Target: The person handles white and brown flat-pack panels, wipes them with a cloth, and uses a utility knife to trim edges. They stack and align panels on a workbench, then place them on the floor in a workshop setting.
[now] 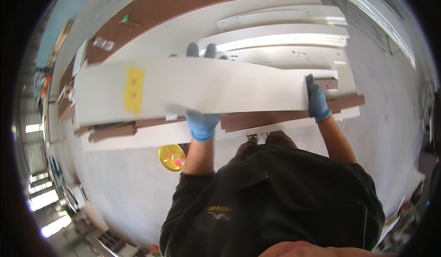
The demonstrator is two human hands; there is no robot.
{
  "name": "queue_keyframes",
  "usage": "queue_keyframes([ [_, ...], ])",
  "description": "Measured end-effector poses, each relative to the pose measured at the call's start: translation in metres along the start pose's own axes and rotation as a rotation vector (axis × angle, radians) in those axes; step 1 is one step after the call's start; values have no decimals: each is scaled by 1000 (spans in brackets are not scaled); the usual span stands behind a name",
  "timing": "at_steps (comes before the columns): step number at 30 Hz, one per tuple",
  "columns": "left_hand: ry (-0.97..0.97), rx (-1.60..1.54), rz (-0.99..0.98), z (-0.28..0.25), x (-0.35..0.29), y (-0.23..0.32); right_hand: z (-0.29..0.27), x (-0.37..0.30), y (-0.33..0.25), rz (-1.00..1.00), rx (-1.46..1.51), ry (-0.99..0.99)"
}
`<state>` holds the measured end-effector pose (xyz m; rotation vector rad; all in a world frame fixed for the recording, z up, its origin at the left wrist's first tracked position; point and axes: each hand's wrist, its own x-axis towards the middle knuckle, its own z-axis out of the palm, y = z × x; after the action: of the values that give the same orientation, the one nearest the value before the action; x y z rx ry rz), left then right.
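A long white panel (257, 88) is held up over the work table in both my hands. Near its left end a strip of yellow tape (134, 92) crosses its face, with two dark spots on it. My left hand (202, 125), in a blue and grey glove, wraps the panel from beneath; its grey fingertips show over the far edge and the rest of the hand is hidden behind. At the right end my right hand (318, 102), gloved alike, grips the short edge. Under and behind the panel lie brown boards (266, 119).
Several white panels (285, 40) lie on the table's far right. A large brown board (183, 2) stretches across the far left, bearing a small green object (125, 18) and a clear plastic item (103, 43). On the floor by my left forearm stands a yellow round container (172, 158).
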<state>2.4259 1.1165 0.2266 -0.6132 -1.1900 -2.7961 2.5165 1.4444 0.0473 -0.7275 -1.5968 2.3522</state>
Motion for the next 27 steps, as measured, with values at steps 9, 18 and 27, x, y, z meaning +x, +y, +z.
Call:
queue_keyframes([
  [9, -20, 137, -220, -11, -55, 77, 88, -68, -39, -573, -507, -428],
  [18, 207, 271, -527, 25, -199, 116, 229, -205, -134, -1341, -558, -756],
  [27, 266, 333, -386, 5, -321, 206, 300, -340, -107, -1484, -465, -1036],
])
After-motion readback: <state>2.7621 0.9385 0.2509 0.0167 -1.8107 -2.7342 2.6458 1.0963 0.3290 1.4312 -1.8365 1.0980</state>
